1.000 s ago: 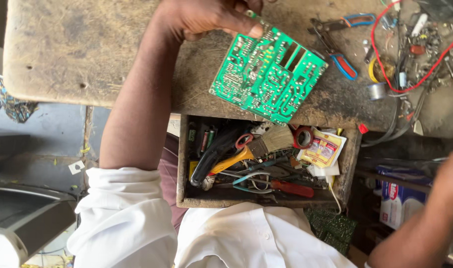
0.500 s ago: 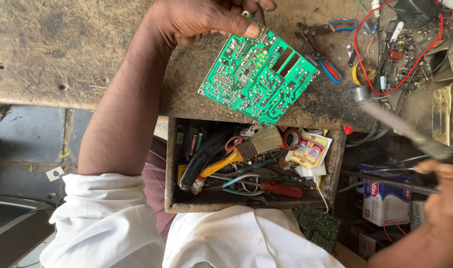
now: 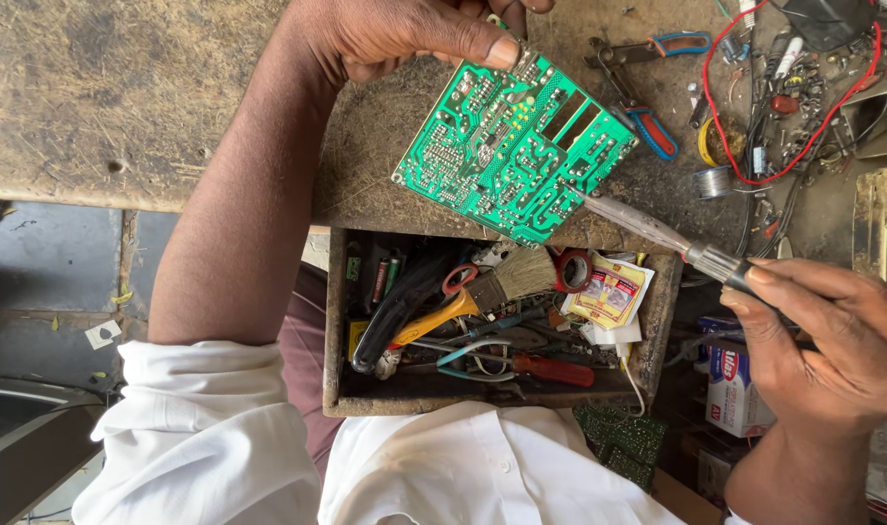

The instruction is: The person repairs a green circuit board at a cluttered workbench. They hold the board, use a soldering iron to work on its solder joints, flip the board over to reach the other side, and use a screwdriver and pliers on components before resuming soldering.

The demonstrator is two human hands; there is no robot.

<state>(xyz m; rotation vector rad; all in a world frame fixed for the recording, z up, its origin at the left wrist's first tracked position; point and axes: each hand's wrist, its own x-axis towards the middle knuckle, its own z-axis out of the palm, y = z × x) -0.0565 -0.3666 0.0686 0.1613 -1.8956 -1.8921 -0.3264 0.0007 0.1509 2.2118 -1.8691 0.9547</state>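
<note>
A green circuit board [image 3: 513, 151] is pinched by its upper edge between the thumb and fingers of the left hand [image 3: 404, 34] and is held tilted over the worn wooden bench [image 3: 113, 97]. A soldering iron [image 3: 657, 236] is gripped in the closed fingers of the right hand [image 3: 822, 340], and its tip is seen touching the right-hand edge of the board.

Below the board an open wooden drawer [image 3: 657, 321] is seen. One small flat packet [image 3: 610, 292], yellow, white and red, is laid at its right end, just beside one roll of red tape [image 3: 572, 269]. One brush [image 3: 482, 297] with a yellow handle, one red-handled screwdriver [image 3: 550, 369] and one black-handled tool [image 3: 395, 311] are counted among the clutter; the rest is too tangled to count.

Under the right hand one white carton [image 3: 735, 394] with red and blue print is stood, lower than the bench.

On the bench, one pair of pliers [image 3: 647, 87] with blue and red grips, one red wire [image 3: 803, 146] and one coil of solder [image 3: 713, 182] are seen.
</note>
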